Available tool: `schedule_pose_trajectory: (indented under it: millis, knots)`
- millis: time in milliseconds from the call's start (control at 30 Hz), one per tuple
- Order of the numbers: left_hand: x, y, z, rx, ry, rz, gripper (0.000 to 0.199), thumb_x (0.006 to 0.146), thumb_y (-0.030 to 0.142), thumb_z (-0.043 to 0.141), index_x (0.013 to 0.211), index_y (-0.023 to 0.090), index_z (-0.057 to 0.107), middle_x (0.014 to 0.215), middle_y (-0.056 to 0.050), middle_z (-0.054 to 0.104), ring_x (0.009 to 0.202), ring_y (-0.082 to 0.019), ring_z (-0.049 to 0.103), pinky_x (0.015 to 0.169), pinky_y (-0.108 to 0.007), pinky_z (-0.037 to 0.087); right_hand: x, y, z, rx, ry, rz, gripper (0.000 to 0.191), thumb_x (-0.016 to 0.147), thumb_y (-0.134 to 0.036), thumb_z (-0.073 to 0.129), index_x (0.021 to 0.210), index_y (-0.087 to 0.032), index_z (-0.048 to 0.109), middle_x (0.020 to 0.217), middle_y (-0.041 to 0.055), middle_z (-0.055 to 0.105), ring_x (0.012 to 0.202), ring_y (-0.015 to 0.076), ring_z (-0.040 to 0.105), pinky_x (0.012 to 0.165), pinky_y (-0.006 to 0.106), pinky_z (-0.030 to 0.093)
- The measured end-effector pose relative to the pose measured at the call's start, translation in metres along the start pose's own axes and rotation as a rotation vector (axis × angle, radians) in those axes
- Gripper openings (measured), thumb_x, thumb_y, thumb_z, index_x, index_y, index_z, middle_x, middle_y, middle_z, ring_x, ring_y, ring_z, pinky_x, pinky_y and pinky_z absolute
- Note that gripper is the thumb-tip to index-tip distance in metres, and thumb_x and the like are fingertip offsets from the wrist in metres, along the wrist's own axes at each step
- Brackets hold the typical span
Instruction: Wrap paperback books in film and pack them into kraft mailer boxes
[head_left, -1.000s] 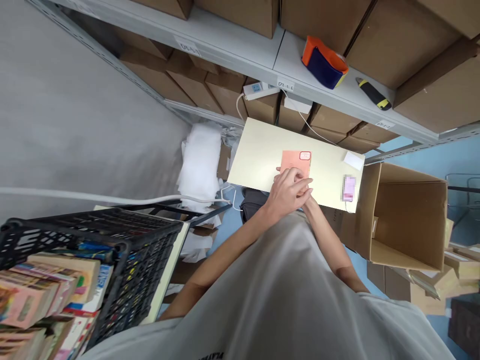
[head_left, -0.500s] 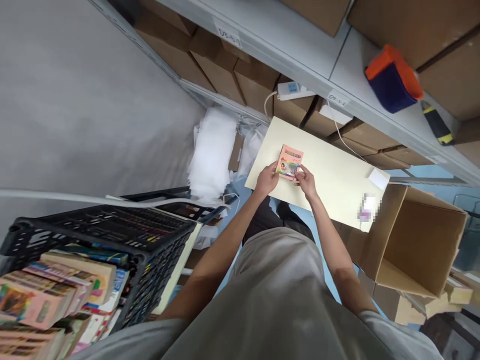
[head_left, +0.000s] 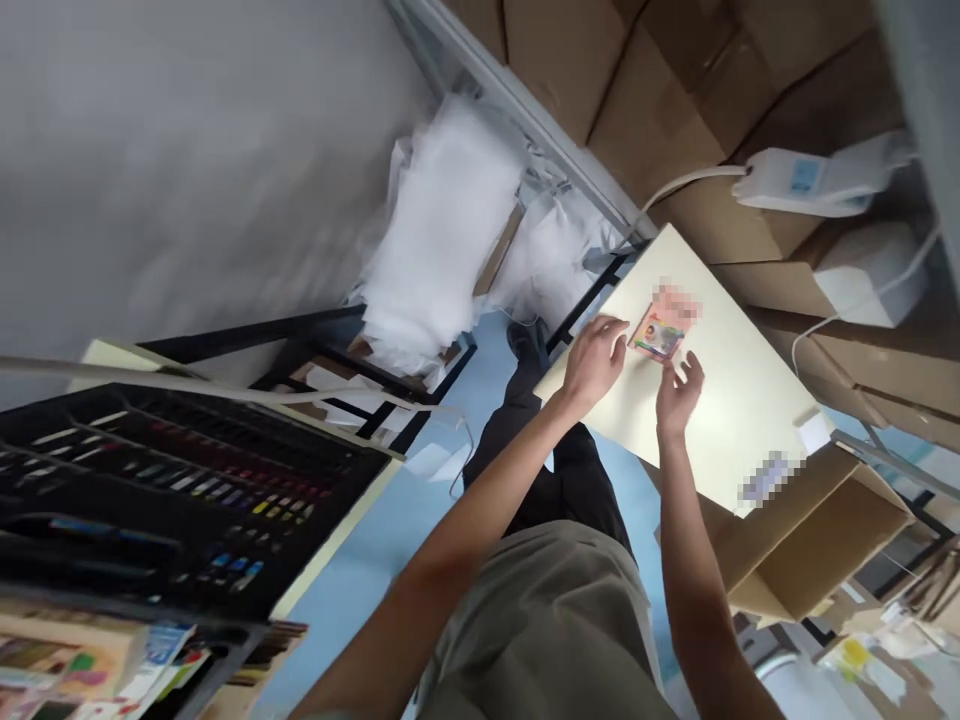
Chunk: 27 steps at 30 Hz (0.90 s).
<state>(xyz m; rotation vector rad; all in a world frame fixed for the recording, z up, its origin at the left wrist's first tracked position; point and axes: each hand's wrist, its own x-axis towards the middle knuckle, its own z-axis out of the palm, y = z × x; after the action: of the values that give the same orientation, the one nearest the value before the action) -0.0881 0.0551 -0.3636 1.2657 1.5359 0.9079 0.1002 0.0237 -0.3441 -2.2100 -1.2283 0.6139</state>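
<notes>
A pink book (head_left: 661, 338) with a picture on its cover lies flat on the pale yellow tabletop (head_left: 720, 390). Part of its cover is pixelated. Just off the book's left edge is my left hand (head_left: 596, 360), holding nothing, its fingers loosely bent and apart. My right hand (head_left: 679, 392) hovers by the book's lower right corner, thumb and fingers apart, with nothing in it. A pixelated item (head_left: 766, 480) and a small white block (head_left: 812, 430) rest near the table's right end.
An open cardboard box (head_left: 825, 540) stands right of the table. Boxes (head_left: 667, 110) and a white power strip (head_left: 817, 180) fill the shelf behind. White packing sheets (head_left: 450, 210) hang near the wall. At left is a black crate (head_left: 247, 625) with books (head_left: 75, 660).
Both hands have let go of the pink book, which now lies on the table. The view has swung left and closer, so the shelf's upper level has left the picture.
</notes>
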Motion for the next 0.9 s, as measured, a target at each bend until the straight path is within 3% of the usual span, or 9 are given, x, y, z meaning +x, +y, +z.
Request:
schedule_pose_trajectory:
  millis: [67,133,200,300,400,500,700,800,900]
  knots:
    - [-0.006,-0.026,-0.024,-0.035,0.082,-0.048,0.037,0.109,0.013,0.056,0.133,0.025,0.081,0.128,-0.011,0.081,0.12,-0.026,0.078,0.107,-0.041,0.064,-0.02,-0.019,0.002,-0.138,-0.002,-0.166,0.055,0.107,-0.056,0.063,0.149,-0.021,0.066,0.156,0.0232,0.064,0.148,0.0377,0.065,0.117,0.064,0.059]
    - [-0.009,-0.068,-0.044,-0.031,0.149,-0.143,0.035,0.108,0.013,0.056,0.129,0.026,0.081,0.123,-0.009,0.082,0.115,-0.026,0.078,0.105,-0.04,0.064,-0.038,-0.04,0.015,-0.21,-0.037,-0.301,0.045,0.112,-0.05,0.058,0.147,-0.023,0.069,0.156,0.0223,0.065,0.152,0.0388,0.063,0.12,0.068,0.056]
    - [-0.009,-0.122,-0.057,0.009,0.195,-0.262,0.031,0.105,0.013,0.06,0.124,0.025,0.082,0.121,-0.009,0.083,0.112,-0.027,0.078,0.107,-0.042,0.063,-0.051,-0.061,0.036,-0.227,-0.086,-0.397,0.039,0.115,-0.044,0.056,0.144,-0.024,0.071,0.154,0.0221,0.066,0.152,0.0389,0.063,0.124,0.07,0.053]
    - [-0.004,-0.207,-0.06,0.062,0.191,-0.436,0.032,0.099,0.011,0.063,0.12,0.022,0.083,0.123,-0.011,0.084,0.113,-0.03,0.078,0.109,-0.046,0.062,-0.065,-0.085,0.074,-0.219,-0.191,-0.505,0.036,0.116,-0.036,0.054,0.146,-0.025,0.071,0.154,0.0198,0.068,0.153,0.0382,0.062,0.127,0.071,0.052]
    - [0.007,-0.275,-0.052,0.093,0.155,-0.579,0.034,0.097,0.011,0.063,0.124,0.02,0.083,0.129,-0.015,0.083,0.116,-0.034,0.078,0.114,-0.049,0.059,-0.068,-0.1,0.105,-0.216,-0.282,-0.595,0.035,0.115,-0.027,0.056,0.145,-0.029,0.074,0.151,0.0159,0.071,0.154,0.0381,0.062,0.128,0.069,0.053]
    - [0.024,-0.325,-0.039,0.12,0.141,-0.647,0.037,0.097,0.011,0.063,0.129,0.017,0.081,0.134,-0.02,0.08,0.126,-0.039,0.076,0.12,-0.055,0.055,-0.063,-0.108,0.128,-0.246,-0.323,-0.611,0.036,0.113,-0.025,0.059,0.145,-0.031,0.074,0.151,0.0141,0.072,0.158,0.0401,0.059,0.131,0.07,0.049]
    - [0.057,-0.408,-0.007,0.125,0.102,-0.716,0.044,0.092,0.007,0.064,0.134,0.008,0.075,0.147,-0.028,0.072,0.141,-0.042,0.067,0.128,-0.061,0.047,-0.05,-0.127,0.171,-0.413,-0.521,-0.597,0.04,0.115,-0.03,0.059,0.154,-0.032,0.069,0.152,0.0141,0.072,0.156,0.0408,0.061,0.13,0.068,0.051]
    - [0.069,-0.443,0.006,0.179,-0.018,-0.77,0.049,0.092,0.009,0.067,0.14,0.006,0.072,0.157,-0.029,0.066,0.152,-0.045,0.059,0.133,-0.06,0.042,-0.044,-0.135,0.187,-0.516,-0.626,-0.611,0.046,0.116,-0.034,0.058,0.162,-0.033,0.063,0.16,0.0138,0.069,0.158,0.041,0.058,0.13,0.068,0.052]
    - [0.081,-0.47,0.015,0.254,-0.162,-0.848,0.058,0.093,0.014,0.072,0.151,0.012,0.068,0.176,-0.026,0.051,0.161,-0.047,0.053,0.135,-0.056,0.041,-0.036,-0.136,0.203,-0.665,-0.686,-0.625,0.049,0.118,-0.035,0.055,0.166,-0.025,0.058,0.163,0.0178,0.068,0.16,0.0418,0.057,0.131,0.072,0.049]
